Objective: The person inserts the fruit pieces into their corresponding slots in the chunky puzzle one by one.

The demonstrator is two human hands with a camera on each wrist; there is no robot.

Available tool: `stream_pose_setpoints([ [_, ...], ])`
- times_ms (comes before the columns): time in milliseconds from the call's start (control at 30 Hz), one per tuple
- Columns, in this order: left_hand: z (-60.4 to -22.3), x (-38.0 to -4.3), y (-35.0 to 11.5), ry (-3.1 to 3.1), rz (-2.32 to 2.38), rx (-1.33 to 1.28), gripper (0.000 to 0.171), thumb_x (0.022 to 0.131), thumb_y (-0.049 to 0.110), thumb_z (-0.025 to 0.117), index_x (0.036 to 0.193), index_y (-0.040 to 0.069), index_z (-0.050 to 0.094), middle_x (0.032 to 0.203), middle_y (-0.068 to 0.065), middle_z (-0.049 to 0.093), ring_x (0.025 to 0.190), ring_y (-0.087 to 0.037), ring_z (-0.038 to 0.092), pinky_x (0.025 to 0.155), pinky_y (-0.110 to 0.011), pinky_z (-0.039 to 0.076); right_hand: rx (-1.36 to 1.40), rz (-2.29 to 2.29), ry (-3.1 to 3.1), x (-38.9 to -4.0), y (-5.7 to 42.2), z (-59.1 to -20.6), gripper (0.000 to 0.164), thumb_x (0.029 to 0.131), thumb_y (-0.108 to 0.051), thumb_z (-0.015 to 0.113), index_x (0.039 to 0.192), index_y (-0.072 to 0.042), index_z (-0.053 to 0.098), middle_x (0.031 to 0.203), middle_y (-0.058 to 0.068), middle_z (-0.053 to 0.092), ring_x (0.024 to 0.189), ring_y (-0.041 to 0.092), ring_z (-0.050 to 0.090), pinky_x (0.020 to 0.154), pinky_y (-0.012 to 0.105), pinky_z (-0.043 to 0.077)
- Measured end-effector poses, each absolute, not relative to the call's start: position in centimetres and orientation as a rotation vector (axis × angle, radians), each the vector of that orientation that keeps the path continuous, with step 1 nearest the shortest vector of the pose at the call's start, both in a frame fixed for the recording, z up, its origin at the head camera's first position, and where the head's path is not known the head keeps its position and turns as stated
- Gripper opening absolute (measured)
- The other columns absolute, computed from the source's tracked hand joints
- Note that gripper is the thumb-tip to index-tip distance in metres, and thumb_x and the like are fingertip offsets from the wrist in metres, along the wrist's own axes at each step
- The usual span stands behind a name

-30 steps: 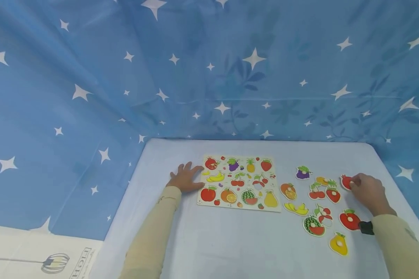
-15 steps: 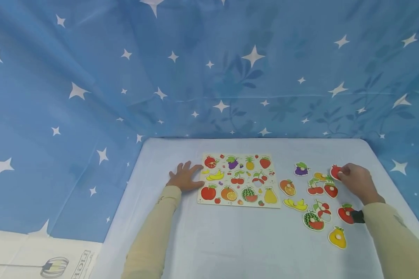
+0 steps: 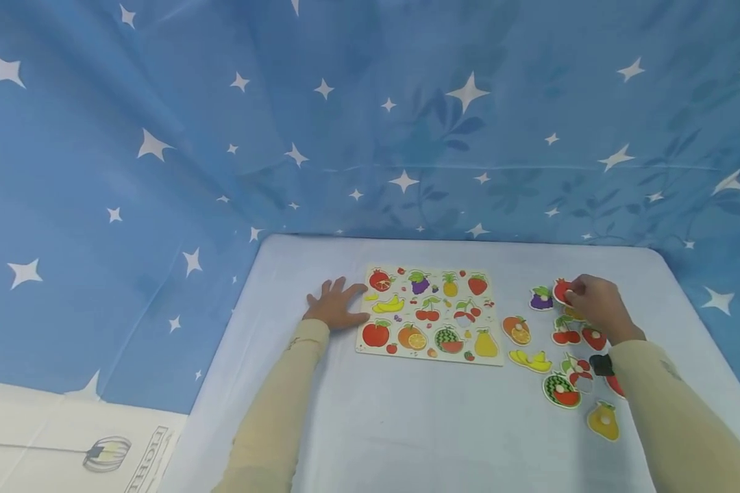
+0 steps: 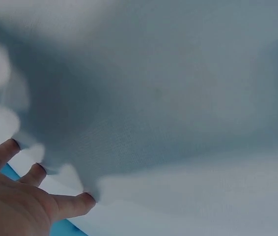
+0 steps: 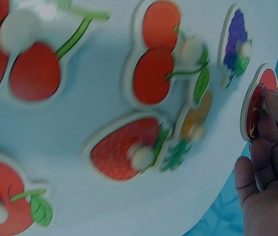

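My right hand (image 3: 601, 306) pinches a red pomegranate puzzle piece (image 3: 561, 291) between thumb and fingers, up near the grape piece (image 3: 540, 298). In the right wrist view the same pomegranate piece (image 5: 258, 103) stands tilted, partly covered by the thumb. My left hand (image 3: 336, 305) is spread at the left edge of the fruit puzzle board (image 3: 428, 315), thumb and a fingertip at its border. Seen from the left wrist, the left hand (image 4: 26, 196) rests its straight fingertips on the white tabletop. Pictures of fruit, including a pomegranate at the upper left, cover the board.
Loose knobbed pieces lie right of the board: an orange (image 3: 516, 330), bananas (image 3: 530, 361), a watermelon (image 3: 561, 390), a pear (image 3: 603, 420), a strawberry (image 5: 126, 150) and several more. Some overlap. A blue starred curtain (image 3: 370, 137) hangs behind the table.
My right hand has carried the pomegranate piece leftward, from the right of the loose pieces to beside the grapes. My left hand has stayed at the board's edge.
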State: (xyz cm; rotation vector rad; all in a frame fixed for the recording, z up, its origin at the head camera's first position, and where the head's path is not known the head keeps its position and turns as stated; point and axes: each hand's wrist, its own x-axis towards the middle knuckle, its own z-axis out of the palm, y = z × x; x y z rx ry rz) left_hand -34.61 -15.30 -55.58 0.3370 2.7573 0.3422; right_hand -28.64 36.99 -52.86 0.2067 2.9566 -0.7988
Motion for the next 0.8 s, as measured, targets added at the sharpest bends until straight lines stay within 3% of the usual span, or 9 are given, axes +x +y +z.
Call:
stream_pose_setpoints([
  [500, -56.3, -34.9, -15.4, 2.780, 0.305, 0.306, 0.071, 0.080, 0.067, 0.063, 0.144, 0.050, 0.037, 0.160, -0.005, 0.022, 0.144, -0.038, 0.016, 0.102, -0.076, 0.019, 0.071, -0.822, 2.932, -33.0, 29.2, -52.8, 0.023, 0.094, -0.013, 0.061, 0.105, 0.008, 0.059, 0.097, 0.024, 0.062, 0.079, 0.031, 0.058, 0.068, 0.041, 0.055],
  [800, -55.5, -34.6, -15.3, 2.771, 0.329, 0.328, 0.070, 0.081, 0.065, 0.062, 0.145, 0.048, 0.038, 0.161, -0.007, 0.022, 0.145, -0.039, 0.014, 0.101, -0.077, 0.018, -0.149, -0.863, 2.945, -34.7, 23.5, -52.4, 0.017, 0.095, -0.011, 0.060, 0.098, 0.006, 0.062, 0.090, 0.019, 0.064, 0.079, 0.030, 0.057, 0.072, 0.046, 0.051],
])
